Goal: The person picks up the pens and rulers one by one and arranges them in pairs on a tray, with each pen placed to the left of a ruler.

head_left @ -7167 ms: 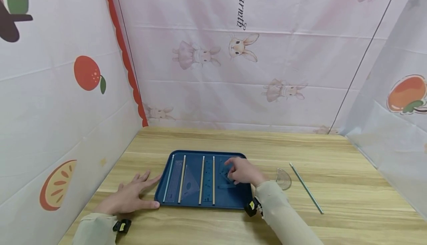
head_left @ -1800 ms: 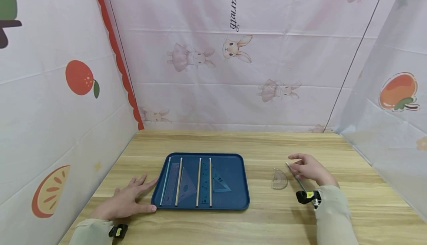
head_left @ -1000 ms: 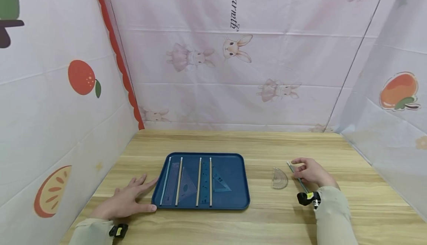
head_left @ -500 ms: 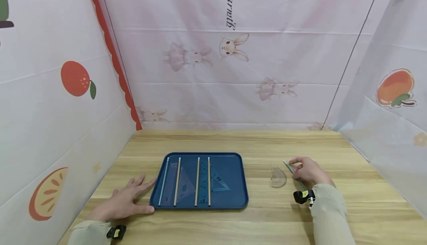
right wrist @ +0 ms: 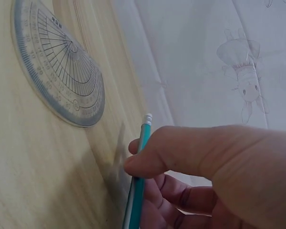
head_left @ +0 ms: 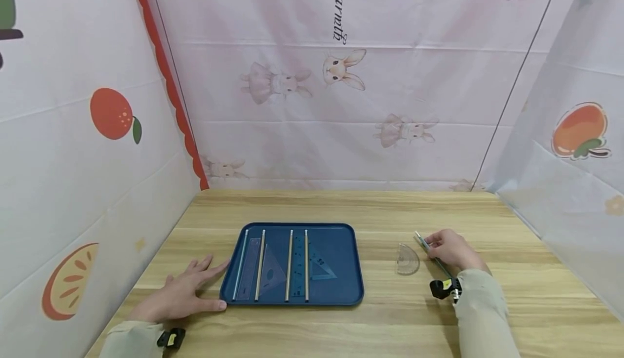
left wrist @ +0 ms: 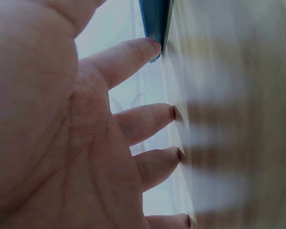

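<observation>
Between thumb and fingers my right hand (head_left: 450, 248) pinches a green pencil (right wrist: 146, 131) near its white eraser end, right of the tray. A clear protractor (head_left: 407, 259) lies flat on the table to the left of that hand. My left hand (head_left: 182, 292) rests on the table with fingers spread, thumb and index fingertip at the left rim of the blue tray (head_left: 341, 293). Across the tray lie a teal pencil (head_left: 240, 266), a purple ruler (head_left: 251, 268), a purple set square (head_left: 273, 277), several gold pencils (head_left: 289, 266), a blue ruler (head_left: 298, 263) and a blue set square (head_left: 324, 275).
The wooden table (head_left: 390, 325) ends at a patterned curtain (head_left: 302, 157) behind. More printed curtain stands to the left and right. A black wrist camera (head_left: 444, 288) sits under the right wrist, over part of the pencil.
Over the span, my right hand has left the blue set square in the tray, moved right to the green pencil and closed its fingertips on it. The left hand stays by the tray.
</observation>
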`<state>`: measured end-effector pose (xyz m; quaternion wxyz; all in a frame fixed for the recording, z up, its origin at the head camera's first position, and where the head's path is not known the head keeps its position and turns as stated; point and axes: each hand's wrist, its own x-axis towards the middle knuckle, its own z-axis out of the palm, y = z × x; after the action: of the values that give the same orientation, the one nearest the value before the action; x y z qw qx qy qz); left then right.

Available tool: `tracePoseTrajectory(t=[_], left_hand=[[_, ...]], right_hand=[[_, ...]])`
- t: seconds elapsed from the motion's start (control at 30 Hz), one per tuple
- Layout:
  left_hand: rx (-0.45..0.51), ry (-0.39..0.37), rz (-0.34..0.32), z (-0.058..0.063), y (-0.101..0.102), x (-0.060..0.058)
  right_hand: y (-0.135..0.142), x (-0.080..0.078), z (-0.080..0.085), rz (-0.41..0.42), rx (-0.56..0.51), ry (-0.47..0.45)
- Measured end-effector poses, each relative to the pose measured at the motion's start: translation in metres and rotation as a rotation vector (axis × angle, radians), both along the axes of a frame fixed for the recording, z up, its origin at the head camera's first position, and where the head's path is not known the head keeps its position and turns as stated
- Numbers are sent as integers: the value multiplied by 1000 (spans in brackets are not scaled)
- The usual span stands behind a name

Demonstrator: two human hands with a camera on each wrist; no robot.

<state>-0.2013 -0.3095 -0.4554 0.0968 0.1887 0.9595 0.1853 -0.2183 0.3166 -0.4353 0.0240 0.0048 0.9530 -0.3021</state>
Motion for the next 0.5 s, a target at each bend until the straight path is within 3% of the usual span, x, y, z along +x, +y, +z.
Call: tracePoseTrajectory(t=[0.5], left_hand=[[29, -8, -19, 3, 0, 1]], right_hand=[[-2, 1, 7, -36, -96, 60]])
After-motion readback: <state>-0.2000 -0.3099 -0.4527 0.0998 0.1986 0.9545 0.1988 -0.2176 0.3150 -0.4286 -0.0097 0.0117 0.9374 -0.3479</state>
